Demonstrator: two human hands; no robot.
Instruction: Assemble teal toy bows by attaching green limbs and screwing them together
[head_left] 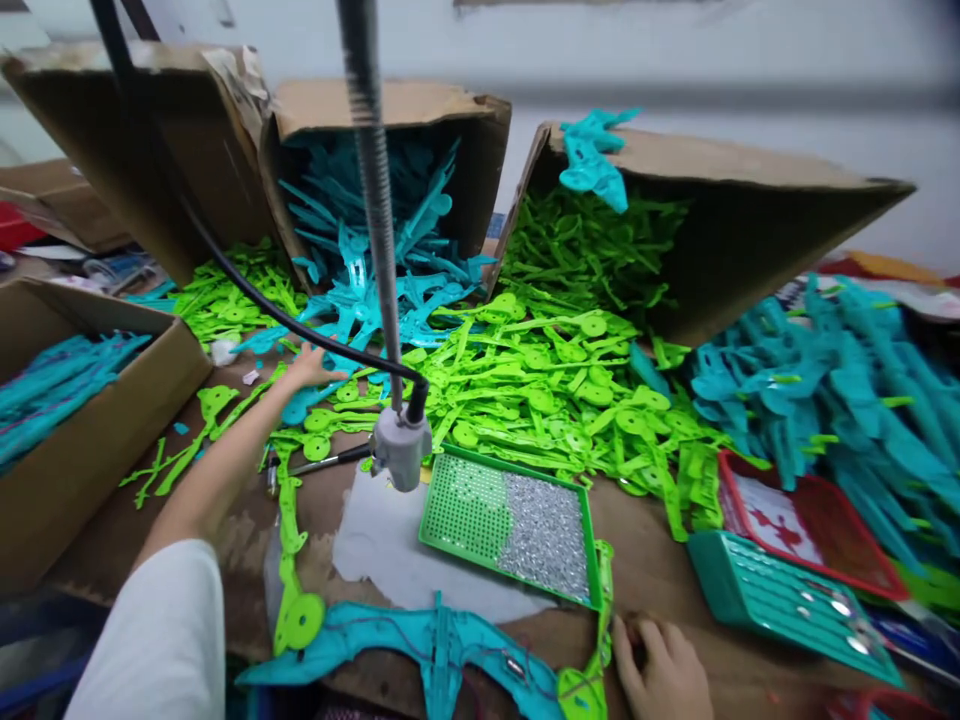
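Observation:
My left hand point(309, 370) reaches out over the left of the bench, fingers stretched, at the edge of loose teal plastic parts point(352, 310) and lime green plastic parts point(525, 370). A black cable partly crosses it. At the front lies a teal wing-shaped plastic part point(397, 635) with thin wires and a small metallic piece. One long green arm point(289, 560) meets its left end, and another green arm point(604, 600) meets its right end. My right hand point(664, 665) rests beside that right arm with curled fingers; whatever they hold is hidden.
An electric screwdriver point(403, 445) hangs over the bench from a spring. Beneath it, a green tray point(469, 552) holds many small screws. Cardboard boxes point(750, 170) of parts stand behind. Teal assemblies point(825, 370) pile up at right, near a red tray point(847, 540) and a teal tray point(780, 600).

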